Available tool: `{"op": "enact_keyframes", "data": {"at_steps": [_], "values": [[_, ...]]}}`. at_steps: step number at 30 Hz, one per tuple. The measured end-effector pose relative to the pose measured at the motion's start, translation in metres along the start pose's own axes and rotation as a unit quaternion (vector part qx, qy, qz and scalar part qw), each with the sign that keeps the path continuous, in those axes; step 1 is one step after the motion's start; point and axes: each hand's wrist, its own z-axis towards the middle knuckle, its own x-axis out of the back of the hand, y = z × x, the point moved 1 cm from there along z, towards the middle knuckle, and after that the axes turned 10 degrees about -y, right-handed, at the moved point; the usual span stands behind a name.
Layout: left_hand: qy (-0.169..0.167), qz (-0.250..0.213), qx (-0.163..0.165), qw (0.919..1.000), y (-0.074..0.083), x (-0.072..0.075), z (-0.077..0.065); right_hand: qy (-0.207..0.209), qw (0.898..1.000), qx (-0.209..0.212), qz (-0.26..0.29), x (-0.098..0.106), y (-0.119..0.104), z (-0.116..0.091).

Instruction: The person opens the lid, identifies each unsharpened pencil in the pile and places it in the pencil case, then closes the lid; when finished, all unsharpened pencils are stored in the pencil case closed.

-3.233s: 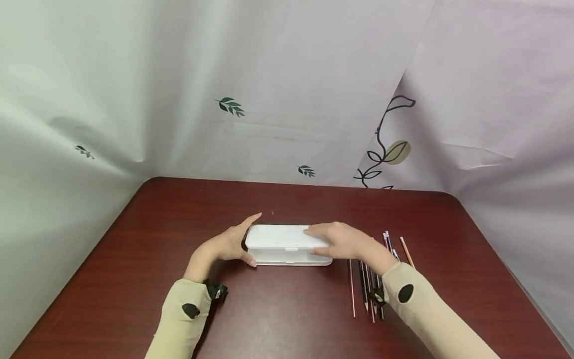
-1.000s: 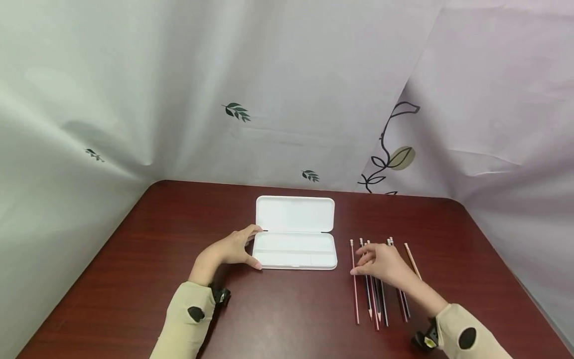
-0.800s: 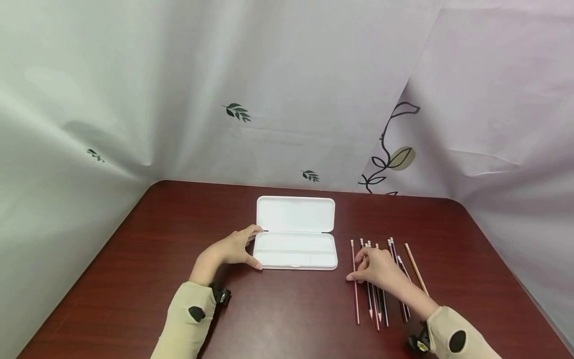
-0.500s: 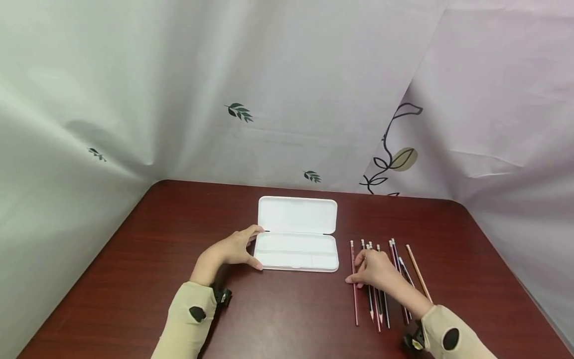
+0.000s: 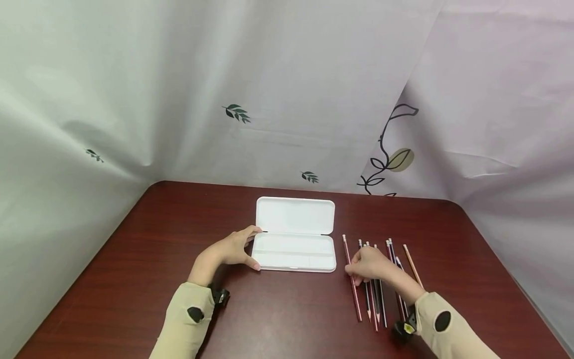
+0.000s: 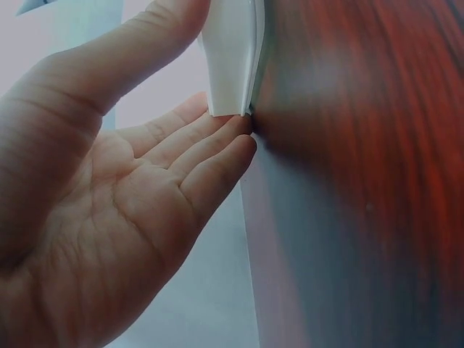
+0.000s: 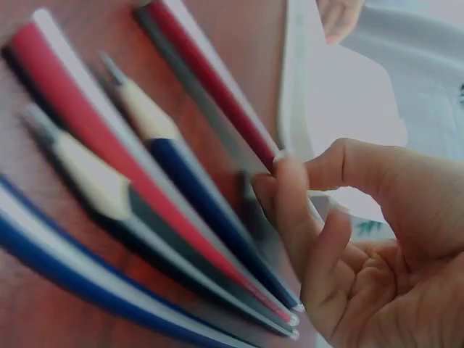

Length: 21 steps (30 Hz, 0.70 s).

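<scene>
A white pencil case [image 5: 293, 253] lies with its lid [image 5: 295, 215] raised behind it. My left hand [image 5: 226, 249] holds the case's left end, thumb at the front corner and fingers at the back. The left wrist view shows the fingers fairly straight against the end wall [image 6: 230, 65]. To the right, my right hand [image 5: 367, 264] pinches a red pencil [image 5: 356, 304] between thumb and fingers; it slants, its white-tipped end towards the case. Under and beside that hand lie several more pencils [image 5: 375, 311], red, dark blue and black.
Farther right are more dark pencils [image 5: 399, 269] and one plain wood-coloured pencil [image 5: 412, 264]. The reddish-brown table [image 5: 278, 319] is backed by a pale curtain [image 5: 278, 144] with leaf prints.
The case, shut about three seconds ago, now has its lid up. My right hand went from the case to the pencils and took hold of the leftmost red one, which has turned aslant.
</scene>
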Motion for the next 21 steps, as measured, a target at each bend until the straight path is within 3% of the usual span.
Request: {"op": "enact_keyframes", "data": {"at_steps": [6,11,16,21], "values": [[0.003,0.006,0.003,1.0,-0.003,0.0,-0.002,0.003,0.999,0.051,-0.014,0.018,-0.003,0.006],[0.002,0.007,0.006,1.0,-0.001,0.0,-0.001,0.043,0.991,0.12,-0.031,0.04,-0.007,0.012],[0.002,0.002,0.014,0.9999,0.0,-0.001,0.0,0.089,0.973,0.205,-0.054,0.051,-0.024,0.02],[0.0,-0.004,0.022,0.9997,0.002,-0.001,0.001,0.146,0.947,0.254,-0.133,0.047,-0.051,0.03]]}}
